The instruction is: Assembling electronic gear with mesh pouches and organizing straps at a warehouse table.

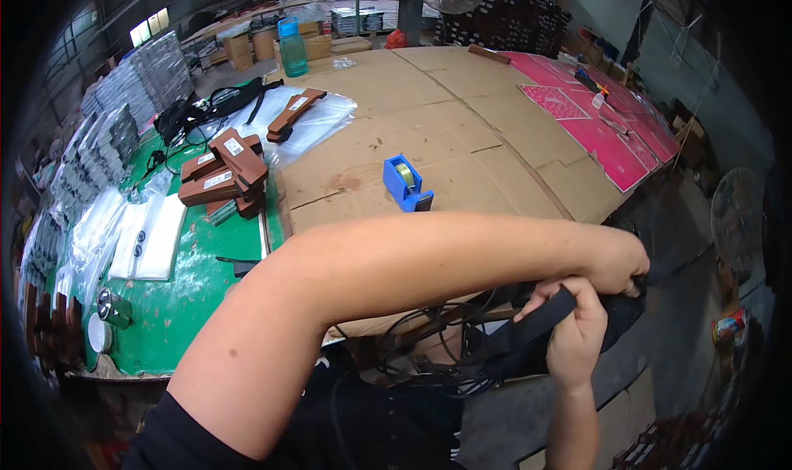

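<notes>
My left arm reaches across my body to the right. My left hand (617, 260) is closed at its end, its fingers curled and partly turned away, with a dark strap end coming out beyond them. Just below it, my right hand (577, 330) is closed round a wide black strap (528, 325), which loops over between thumb and fingers. Black cables (441, 363) hang in a tangle beside the strap, in front of my body. Behind the hands is a dark bulk that I cannot make out.
Beyond my arm, a blue tape dispenser (404, 183) stands on the cardboard-covered table (396, 99). Brown parts with white labels (235, 165) lie piled at left, near a black bag (177, 123). A teal bottle (292, 51) stands at the back. Pink sheeting (623, 140) covers the right side.
</notes>
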Tool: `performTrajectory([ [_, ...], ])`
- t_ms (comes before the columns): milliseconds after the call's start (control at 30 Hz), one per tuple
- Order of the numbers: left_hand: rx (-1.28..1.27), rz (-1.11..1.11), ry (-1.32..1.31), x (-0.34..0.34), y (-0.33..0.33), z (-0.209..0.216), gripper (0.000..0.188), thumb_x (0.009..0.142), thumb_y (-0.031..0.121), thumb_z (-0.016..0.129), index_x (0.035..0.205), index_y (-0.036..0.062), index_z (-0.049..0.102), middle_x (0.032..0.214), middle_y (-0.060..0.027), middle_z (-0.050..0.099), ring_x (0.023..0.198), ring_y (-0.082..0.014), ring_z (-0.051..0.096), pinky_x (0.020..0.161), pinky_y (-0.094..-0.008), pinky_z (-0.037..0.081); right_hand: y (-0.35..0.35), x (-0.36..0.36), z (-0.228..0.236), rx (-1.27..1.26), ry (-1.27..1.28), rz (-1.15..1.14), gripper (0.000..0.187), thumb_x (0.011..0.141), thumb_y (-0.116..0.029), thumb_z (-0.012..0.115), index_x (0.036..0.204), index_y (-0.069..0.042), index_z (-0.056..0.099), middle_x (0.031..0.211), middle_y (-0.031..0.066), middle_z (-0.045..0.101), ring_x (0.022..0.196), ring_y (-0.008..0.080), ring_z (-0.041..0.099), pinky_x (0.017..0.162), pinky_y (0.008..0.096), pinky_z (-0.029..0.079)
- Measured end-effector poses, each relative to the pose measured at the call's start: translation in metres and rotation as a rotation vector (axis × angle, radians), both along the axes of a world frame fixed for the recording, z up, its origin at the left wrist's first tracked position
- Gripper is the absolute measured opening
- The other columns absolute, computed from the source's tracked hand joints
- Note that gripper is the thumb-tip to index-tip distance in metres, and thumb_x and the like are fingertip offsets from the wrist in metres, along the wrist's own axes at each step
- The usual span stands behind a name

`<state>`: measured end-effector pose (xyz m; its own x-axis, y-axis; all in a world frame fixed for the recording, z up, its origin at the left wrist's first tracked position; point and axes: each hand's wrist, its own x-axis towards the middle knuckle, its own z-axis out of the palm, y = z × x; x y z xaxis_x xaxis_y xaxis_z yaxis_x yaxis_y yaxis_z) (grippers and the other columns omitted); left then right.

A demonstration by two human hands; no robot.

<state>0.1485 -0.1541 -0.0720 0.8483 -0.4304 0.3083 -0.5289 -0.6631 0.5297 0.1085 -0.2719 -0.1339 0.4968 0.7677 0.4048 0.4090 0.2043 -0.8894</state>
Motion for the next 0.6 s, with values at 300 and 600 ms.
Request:
performTrajectory([
  [300,0.049,-0.058,-0.045,-0.025,-0.002,-0.088,0.020,0.082,0.018,0.061,0.083,-0.0021,0.062,0.091,-0.0201,0.062,0.085,-0.0396,0.059,0.074,-0.0446,0.047,-0.055,-0.065,-0.059,0.185,0.181,-0.139,0.009,0.092,-0.004,0.055,0.096,0.003,0.053,0.076,0.0133,0.061,0.068,0.0195,0.063,0.070,0.0327,0.055],
  [600,0.299,-0.151,-0.362,-0.069,-0.020,-0.151,0.037,0.076,0.019,0.057,0.107,0.0011,0.066,0.142,-0.0090,0.042,0.139,-0.0268,0.027,0.115,-0.0428,0.020,-0.106,-0.062,-0.110,-0.005,-0.164,-0.719,0.038,0.096,-0.035,0.052,0.110,0.000,0.051,0.118,0.0149,0.049,0.108,0.0245,0.053,0.092,0.0341,0.043],
])
